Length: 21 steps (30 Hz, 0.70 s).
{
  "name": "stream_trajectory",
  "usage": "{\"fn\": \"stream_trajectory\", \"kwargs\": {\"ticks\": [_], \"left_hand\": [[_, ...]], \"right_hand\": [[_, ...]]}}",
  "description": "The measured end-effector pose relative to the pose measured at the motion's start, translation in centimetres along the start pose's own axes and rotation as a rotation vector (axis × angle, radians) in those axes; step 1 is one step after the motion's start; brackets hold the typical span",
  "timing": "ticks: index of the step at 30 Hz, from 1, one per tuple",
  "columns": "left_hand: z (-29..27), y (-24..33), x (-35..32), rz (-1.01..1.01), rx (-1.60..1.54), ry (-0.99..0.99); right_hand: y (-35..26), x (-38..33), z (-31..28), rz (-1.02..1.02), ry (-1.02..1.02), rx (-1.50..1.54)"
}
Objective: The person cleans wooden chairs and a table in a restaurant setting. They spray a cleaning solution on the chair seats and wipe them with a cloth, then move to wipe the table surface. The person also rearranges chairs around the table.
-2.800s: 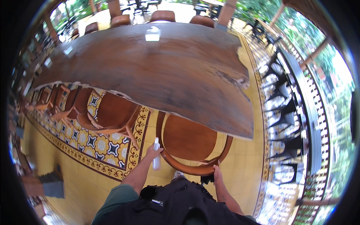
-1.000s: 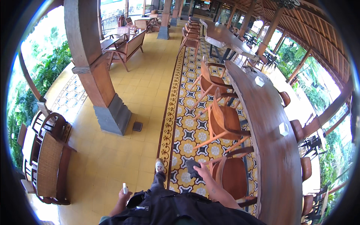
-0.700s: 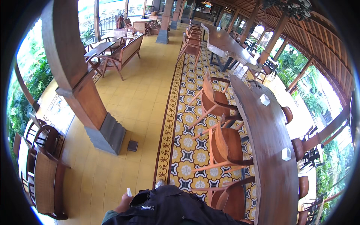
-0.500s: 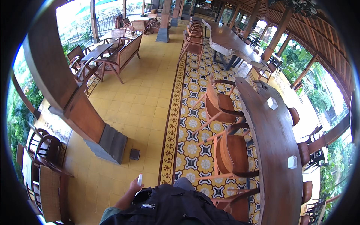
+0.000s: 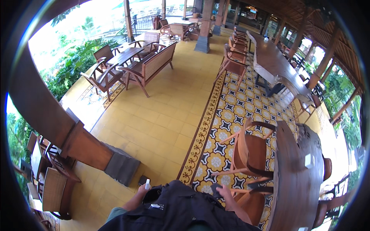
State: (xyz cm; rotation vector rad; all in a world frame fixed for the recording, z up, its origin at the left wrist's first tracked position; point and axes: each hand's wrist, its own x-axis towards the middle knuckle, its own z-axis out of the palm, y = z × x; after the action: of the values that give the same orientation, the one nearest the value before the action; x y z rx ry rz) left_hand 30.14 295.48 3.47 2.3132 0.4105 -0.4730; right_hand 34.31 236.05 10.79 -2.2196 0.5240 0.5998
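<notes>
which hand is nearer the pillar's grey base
Left. In the picture, the left hand sits just below and right of the grey base; the right hand is much farther right, near a chair.

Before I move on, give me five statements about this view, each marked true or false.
1. The left hand holds a white object. True.
2. The right hand is empty. False: the right hand holds a dark cloth.
3. Chairs line the left side of the far table. True.
4. A white box stands on a chair. False: it stands on the near table.
5. The nearest pillar has a grey base. True.
</notes>
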Motion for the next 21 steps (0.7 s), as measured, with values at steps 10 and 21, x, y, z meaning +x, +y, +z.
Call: {"fn": "stream_trajectory", "kwargs": {"ticks": [10,21], "left_hand": [[4.5,6.1,16.7,-0.117,-0.118,0.058],[-5.3,29.7,51.0,0.001,0.139,-0.054]], "right_hand": [[-18.4,26.0,-9.3,0.018,-0.134,0.468],[-20.6,42.4,-18.6,0.245,0.088,0.258]]}}
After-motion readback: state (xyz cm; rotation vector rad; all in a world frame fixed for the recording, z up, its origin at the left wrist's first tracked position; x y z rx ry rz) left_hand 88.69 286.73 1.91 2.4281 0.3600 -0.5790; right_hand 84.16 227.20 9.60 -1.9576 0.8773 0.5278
